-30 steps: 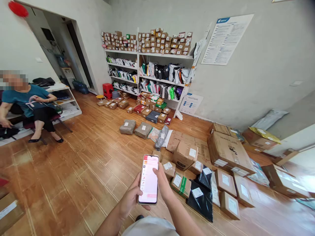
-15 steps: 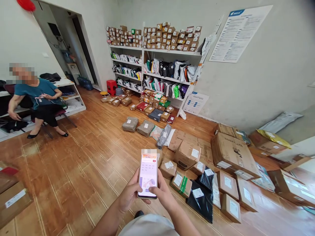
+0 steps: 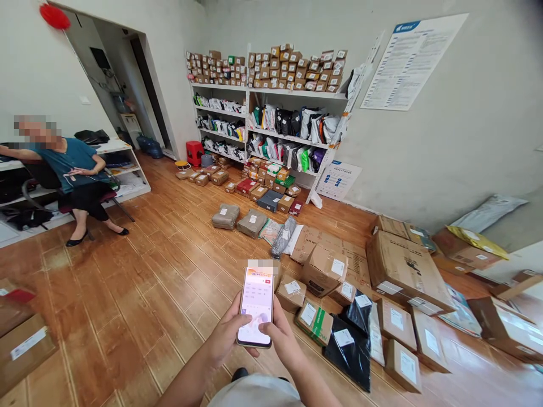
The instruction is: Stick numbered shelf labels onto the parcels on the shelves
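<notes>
I hold a smartphone [image 3: 256, 305] upright in front of me, its lit screen facing up at me. My left hand [image 3: 224, 336] wraps round its left edge and back. My right hand [image 3: 283, 336] grips the lower right side, the thumb lying on the bottom of the screen. Just beyond the phone, on the wooden floor, lie small cardboard parcels [image 3: 314, 321] with white labels and black plastic mailers [image 3: 348, 351].
White shelves [image 3: 271, 90] along the far wall carry many boxes and bagged parcels, with more stacked on the floor below. Large cartons [image 3: 403, 268] spread to the right. A person in a teal top [image 3: 70, 167] sits on a chair at the left. Boxes [image 3: 23, 345] lie at the lower left.
The phone's screen changed from a pink page to a white form. My right thumb slid from the upper right edge down onto the bottom of the screen. The view panned slightly left.
</notes>
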The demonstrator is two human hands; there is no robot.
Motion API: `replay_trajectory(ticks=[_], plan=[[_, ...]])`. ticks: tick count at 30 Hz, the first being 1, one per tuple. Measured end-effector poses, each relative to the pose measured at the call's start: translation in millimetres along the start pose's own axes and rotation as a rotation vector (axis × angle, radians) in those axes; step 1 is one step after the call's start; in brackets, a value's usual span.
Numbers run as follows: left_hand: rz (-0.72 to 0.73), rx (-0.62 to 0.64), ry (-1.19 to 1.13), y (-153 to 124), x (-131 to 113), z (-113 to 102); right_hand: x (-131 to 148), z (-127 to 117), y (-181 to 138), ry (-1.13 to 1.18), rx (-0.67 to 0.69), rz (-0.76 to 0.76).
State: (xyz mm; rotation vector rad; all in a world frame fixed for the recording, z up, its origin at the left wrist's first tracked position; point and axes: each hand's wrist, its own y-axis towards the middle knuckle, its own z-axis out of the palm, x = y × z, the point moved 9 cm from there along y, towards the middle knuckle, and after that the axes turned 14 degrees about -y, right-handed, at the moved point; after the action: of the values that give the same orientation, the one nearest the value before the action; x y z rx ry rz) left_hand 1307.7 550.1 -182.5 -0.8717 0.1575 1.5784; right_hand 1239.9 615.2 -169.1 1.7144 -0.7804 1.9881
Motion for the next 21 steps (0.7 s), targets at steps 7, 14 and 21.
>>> replay_trajectory(ticks=[7, 14, 21], plan=[[-0.013, -0.007, 0.01, -0.1, 3.3, -1.0, 4.3, -1.5, -4.3, -0.024, -0.011, -0.025], [-0.005, 0.046, 0.019, 0.8, 6.5, -1.3, 7.5, -5.3, -7.4, -0.073, -0.075, -0.034], [-0.06, 0.12, 0.045, 1.2, 14.6, -2.0, 12.7, -18.0, 7.9, -0.022, -0.268, 0.019]])
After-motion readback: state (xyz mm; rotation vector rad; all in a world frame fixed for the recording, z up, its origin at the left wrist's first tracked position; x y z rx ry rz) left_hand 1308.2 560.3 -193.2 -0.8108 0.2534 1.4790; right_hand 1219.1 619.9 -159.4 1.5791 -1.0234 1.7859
